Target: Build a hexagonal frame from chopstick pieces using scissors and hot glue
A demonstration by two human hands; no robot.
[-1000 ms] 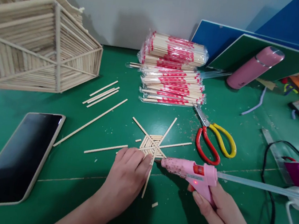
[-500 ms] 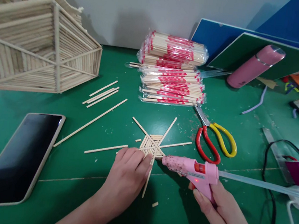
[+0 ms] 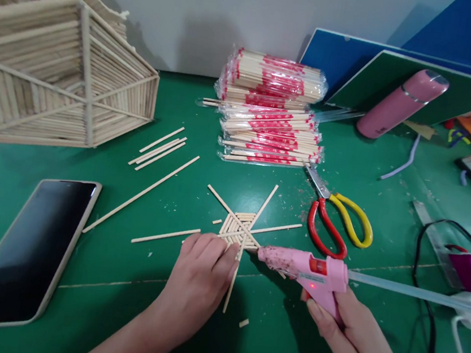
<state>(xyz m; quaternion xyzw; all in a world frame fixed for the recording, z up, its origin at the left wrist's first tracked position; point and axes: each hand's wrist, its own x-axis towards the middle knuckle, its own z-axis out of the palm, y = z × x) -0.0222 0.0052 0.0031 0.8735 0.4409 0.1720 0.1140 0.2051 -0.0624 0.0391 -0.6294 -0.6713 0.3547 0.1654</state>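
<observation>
In the head view, a star-shaped frame of chopsticks (image 3: 243,224) lies on the green table, its middle filled with short cut pieces. My left hand (image 3: 201,273) is closed on its near left side, with the fingertips partly hidden. A pink hot glue gun (image 3: 322,272) is gripped in my right hand (image 3: 349,330). Its nozzle meets the frame's right side, though actual contact is hard to make out. From the gun's rear sticks a long clear glue stick (image 3: 415,291), and a red light glows on its body. One loose chopstick (image 3: 166,235) lies left of the frame.
Scissors (image 3: 323,197) with red and yellow handles lie right of the frame. Wrapped chopstick packs (image 3: 274,112) are piled behind. Cut sticks (image 3: 158,152), a long chopstick (image 3: 142,193) and a phone (image 3: 28,253) are leftward. A stick-built model (image 3: 58,72), pink bottle (image 3: 403,106) and black cable (image 3: 415,269) surround the area.
The glue gun in my right hand has shifted slightly to the right. My left hand stays at the frame, and the sticks keep their places.
</observation>
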